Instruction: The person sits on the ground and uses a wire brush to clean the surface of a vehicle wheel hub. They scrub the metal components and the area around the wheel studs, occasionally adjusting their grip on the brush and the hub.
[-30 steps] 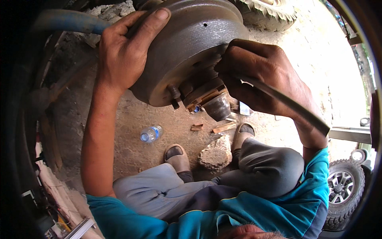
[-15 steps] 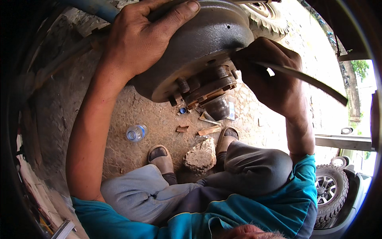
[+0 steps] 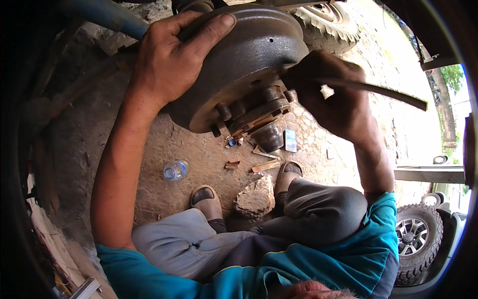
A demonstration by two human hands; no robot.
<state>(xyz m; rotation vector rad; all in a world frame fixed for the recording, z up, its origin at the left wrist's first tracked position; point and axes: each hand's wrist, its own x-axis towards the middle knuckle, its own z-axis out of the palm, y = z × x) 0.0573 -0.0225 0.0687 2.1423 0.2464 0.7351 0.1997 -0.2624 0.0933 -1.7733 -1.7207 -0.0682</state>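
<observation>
A dark grey brake drum (image 3: 249,42) stands tilted in front of me, with threaded studs and a rusty hub (image 3: 261,112) ending in a rounded metal cap (image 3: 269,135). My left hand (image 3: 172,62) grips the drum's upper left edge; its thumb lies along the outer surface and the other fingers curl partly out of sight behind. At the drum's right side, my right hand (image 3: 338,107) is closed around a thin, flat, dark bar (image 3: 391,90). One end of the bar sticks out to the right; its other end is hidden by the hand, which is in shadow.
Below the drum, a rough stone (image 3: 254,199) lies between my sandalled feet, near wood scraps (image 3: 265,166), a blue box (image 3: 290,140) and a plastic bottle (image 3: 175,170). A blue tube (image 3: 109,17) crosses at upper left. Tyres stand behind (image 3: 331,30) and at right (image 3: 418,241).
The view has shifted slightly, so the drum and both hands appear a little further left. The right hand still holds the bar, now blurred, and the left hand keeps its hold on the drum.
</observation>
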